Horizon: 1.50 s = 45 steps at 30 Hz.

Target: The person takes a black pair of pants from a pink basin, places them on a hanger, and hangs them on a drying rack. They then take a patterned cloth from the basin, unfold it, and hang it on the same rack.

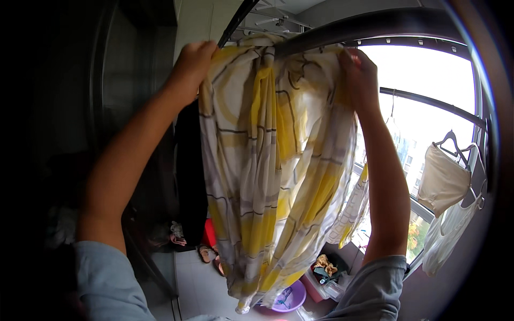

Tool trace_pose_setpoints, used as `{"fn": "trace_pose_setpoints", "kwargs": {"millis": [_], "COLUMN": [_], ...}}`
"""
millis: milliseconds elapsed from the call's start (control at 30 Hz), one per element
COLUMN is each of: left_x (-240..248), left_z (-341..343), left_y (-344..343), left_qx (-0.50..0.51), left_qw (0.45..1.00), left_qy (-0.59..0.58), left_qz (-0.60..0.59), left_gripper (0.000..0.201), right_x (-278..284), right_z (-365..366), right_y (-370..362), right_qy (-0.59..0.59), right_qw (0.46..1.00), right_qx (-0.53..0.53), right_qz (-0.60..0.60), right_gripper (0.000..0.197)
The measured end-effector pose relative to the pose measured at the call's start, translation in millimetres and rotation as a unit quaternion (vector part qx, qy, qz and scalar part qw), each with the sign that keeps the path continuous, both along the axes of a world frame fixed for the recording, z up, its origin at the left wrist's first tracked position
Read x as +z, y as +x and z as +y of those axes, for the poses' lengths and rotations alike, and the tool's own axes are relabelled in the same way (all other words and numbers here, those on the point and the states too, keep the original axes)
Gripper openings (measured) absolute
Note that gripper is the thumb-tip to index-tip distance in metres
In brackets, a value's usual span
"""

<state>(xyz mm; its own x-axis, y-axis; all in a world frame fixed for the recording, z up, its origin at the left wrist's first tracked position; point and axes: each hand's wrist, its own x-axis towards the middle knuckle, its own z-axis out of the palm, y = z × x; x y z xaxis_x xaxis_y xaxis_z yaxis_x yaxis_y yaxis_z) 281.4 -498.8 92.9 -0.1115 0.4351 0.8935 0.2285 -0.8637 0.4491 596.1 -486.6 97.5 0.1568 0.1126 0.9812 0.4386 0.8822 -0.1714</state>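
Note:
A large thin sheet (pixel 262 160), white and grey with yellow patches and dark lines, hangs in long folds in front of me. Its top lies against a thick dark rail (pixel 369 27) overhead. My left hand (pixel 194 69) is raised at the sheet's upper left edge, fingers closed on the fabric. At the upper right edge my right hand (pixel 363 75) grips the cloth, its fingers partly hidden by the folds. Both arms are stretched up and apart, and the lower end of the sheet dangles above the floor.
Right, by a bright window (pixel 423 69), hang a beige garment (pixel 443 179) and a white top (pixel 450 232). Below are a purple basin (pixel 290 297), a box of small items (pixel 327 270), and sandals (pixel 205 253). A black cloth (pixel 191 176) hangs left of the sheet.

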Motion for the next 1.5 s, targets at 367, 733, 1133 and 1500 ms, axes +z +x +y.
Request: {"fn": "trace_pose_setpoints", "kwargs": {"millis": [367,733,1133,1500], "left_x": [89.2,-79.1,-84.3,-86.5], "left_z": [-165.4,-137.3,-119.5,-120.0], "left_y": [39.2,62.2,93.5,56.6], "left_qx": [0.020,-0.157,-0.273,-0.237], "left_qw": [0.957,0.901,0.947,0.967], "left_qy": [0.288,0.278,0.065,0.046], "left_qz": [-0.012,0.292,0.158,0.083], "left_gripper": [0.022,0.033,0.036,0.017], "right_x": [122.8,-84.6,-72.4,-77.3], "right_z": [-55.5,-152.7,-197.4,-191.5], "right_y": [98.4,89.5,46.8,12.6], "right_qy": [0.323,-0.204,-0.190,-0.286], "right_qw": [0.915,0.963,0.971,0.954], "right_qx": [-0.241,0.152,0.118,0.022], "right_qz": [0.005,-0.086,-0.081,-0.083], "right_gripper": [0.030,0.039,0.026,0.029]}}
